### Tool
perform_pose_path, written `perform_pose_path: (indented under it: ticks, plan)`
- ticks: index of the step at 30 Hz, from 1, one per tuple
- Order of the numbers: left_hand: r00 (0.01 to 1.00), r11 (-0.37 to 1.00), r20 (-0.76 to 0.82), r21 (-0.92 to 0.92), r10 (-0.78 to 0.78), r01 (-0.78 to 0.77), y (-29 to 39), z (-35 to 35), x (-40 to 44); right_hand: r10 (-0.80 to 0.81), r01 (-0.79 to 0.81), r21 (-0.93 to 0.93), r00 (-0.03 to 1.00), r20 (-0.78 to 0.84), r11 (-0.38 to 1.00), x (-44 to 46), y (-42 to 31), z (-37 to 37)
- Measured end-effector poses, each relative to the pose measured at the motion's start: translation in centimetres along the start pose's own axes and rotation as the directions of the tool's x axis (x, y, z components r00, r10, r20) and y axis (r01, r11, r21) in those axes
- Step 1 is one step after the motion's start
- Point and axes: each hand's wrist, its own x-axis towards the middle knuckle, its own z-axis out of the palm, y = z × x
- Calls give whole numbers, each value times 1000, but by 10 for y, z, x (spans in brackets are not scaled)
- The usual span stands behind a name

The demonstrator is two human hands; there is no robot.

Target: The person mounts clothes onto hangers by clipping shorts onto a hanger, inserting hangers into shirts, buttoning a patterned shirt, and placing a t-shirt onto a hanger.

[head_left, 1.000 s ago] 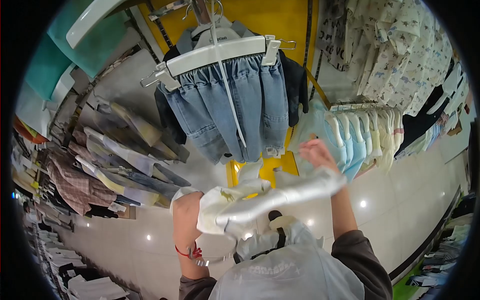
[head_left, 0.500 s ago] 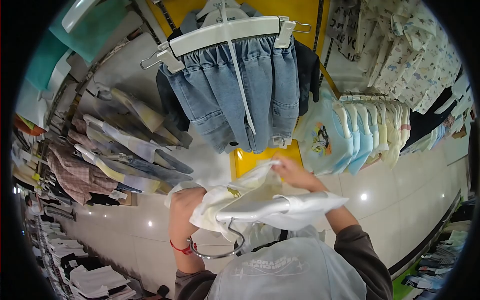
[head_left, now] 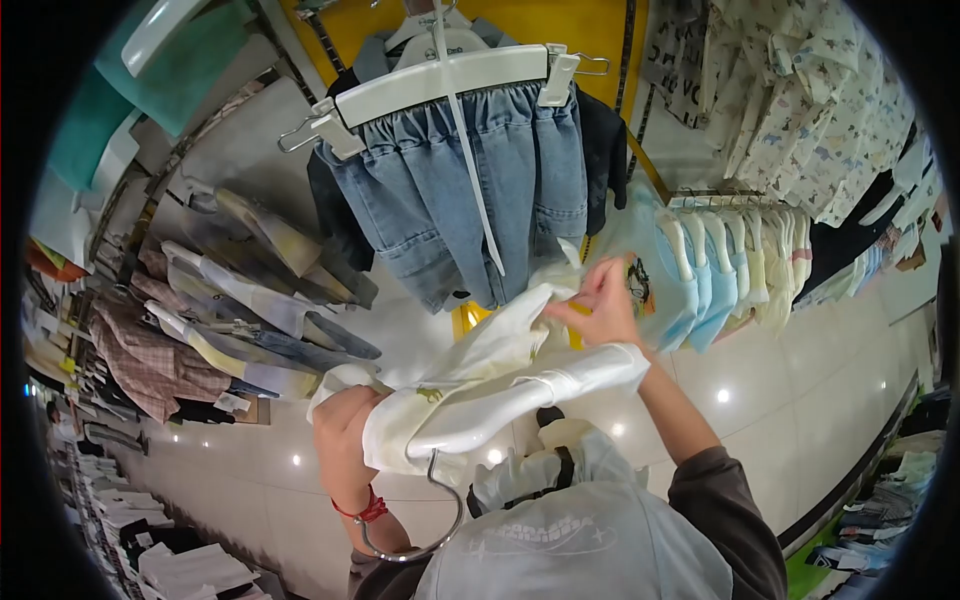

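Observation:
A white shirt (head_left: 490, 345) with a small animal print hangs on a white hanger (head_left: 480, 425) with a metal hook, held in front of my chest. My right hand (head_left: 605, 305) pinches the far edge of the fabric between thumb and fingers and pulls it out to the right. My left hand (head_left: 345, 425), with a red bracelet (head_left: 370, 507) at the wrist, is closed on the shirt's left side. Fabric covers most of its fingers. Just beyond the shirt hang blue denim shorts (head_left: 460, 190), clipped to a white hanger (head_left: 450, 85).
Light blue and yellow tops (head_left: 715, 265) hang on a rail to the right, with printed garments (head_left: 800, 110) above. Plaid and pale clothes (head_left: 160, 350) hang to the left. Folded white clothes (head_left: 190, 570) lie lower left. Shiny tiled floor (head_left: 770, 430) shows between the racks.
My right hand has risen up and to the right, stretching the shirt's edge with it. My left hand and the hanger have shifted slightly left and down.

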Motion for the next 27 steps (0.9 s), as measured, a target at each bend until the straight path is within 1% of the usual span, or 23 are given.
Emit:
perform_pose_path:
  ticks: [1, 2, 3, 4, 6, 9, 10, 11, 12, 15, 17, 18, 21, 24, 27]
  plan:
    - [1000, 1000, 6, -30, 4, -4, 0, 0, 0, 51, -22, -152, 980, 191, 988, -6, 10, -2]
    - [1000, 998, 12, -60, 8, -7, 1, 1, 0, -13, 61, -123, 934, 356, 991, -11, 18, 3]
    - [1000, 996, 18, -91, 11, -9, 3, 1, 0, -77, 136, -79, 857, 509, 987, -17, 26, 9]
    - [1000, 994, 21, -106, 21, -19, 5, 3, 0, -139, 201, -24, 753, 644, 979, -25, 33, 16]
    - [999, 990, 27, -138, 45, -41, 10, 8, 3, -176, 59, 184, 663, 727, 981, -47, 39, 39]
    - [996, 982, 53, -180, 71, -61, 13, 16, 3, -162, 93, 133, 645, 747, 987, -74, 4, 45]
    - [997, 982, 54, -183, 61, -50, 13, 17, 2, -59, -84, 135, 596, 801, 987, -79, -8, 43]
    - [997, 982, 56, -187, 50, -39, 13, 18, 0, 34, -258, 121, 526, 850, 959, -83, -19, 40]
    - [998, 981, 57, -190, 40, -28, 14, 18, -1, 114, -422, 93, 438, 892, 902, -85, -24, 39]
    - [999, 980, 32, -198, -2, 8, 15, 17, -4, 123, -457, 155, 522, 844, 876, -89, -3, 35]
    - [998, 977, 31, -202, -56, 62, 13, 16, -10, 133, -475, 197, 575, 807, 858, -91, 20, 30]
    - [996, 975, 31, -204, -83, 87, 11, 15, -14, 149, -495, 202, 581, 800, 845, -90, 23, 24]
    - [977, 955, 11, -212, -211, 208, 11, 11, -21, 230, -600, 148, 506, 831, 787, -92, 24, 5]
    - [989, 979, -37, -149, -146, 139, 8, 11, -24, 227, -651, 109, 410, 883, 751, -102, 14, 9]
    - [973, 955, -27, -202, -229, 219, 17, 9, -24, 235, -689, 80, 351, 906, 720, -110, 8, 24]
